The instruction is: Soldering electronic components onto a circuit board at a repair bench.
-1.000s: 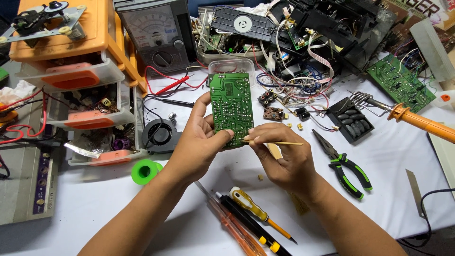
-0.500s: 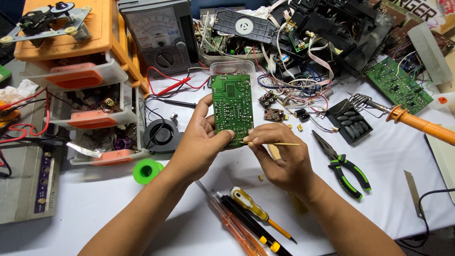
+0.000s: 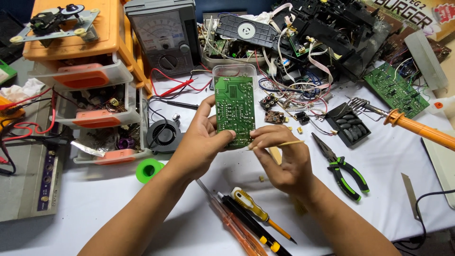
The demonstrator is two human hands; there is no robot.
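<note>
My left hand (image 3: 201, 142) holds a green circuit board (image 3: 233, 110) upright by its lower left edge, solder side toward me. My right hand (image 3: 283, 161) pinches a thin pale stick (image 3: 284, 143) that lies level, its left end at the board's bottom right corner. Both hands hover over a white table (image 3: 388, 194). Several screwdrivers (image 3: 246, 215) lie on the table just below my wrists.
Green-handled pliers (image 3: 343, 168) lie right of my right hand. An orange soldering iron (image 3: 417, 128) rests at the far right. An orange drawer unit (image 3: 90, 71) and an analog meter (image 3: 163, 35) stand at the back left; a heap of wires and disassembled electronics (image 3: 308, 47) fills the back.
The board and both hands hold almost the same pose. The stick has dipped slightly toward the board's bottom right corner.
</note>
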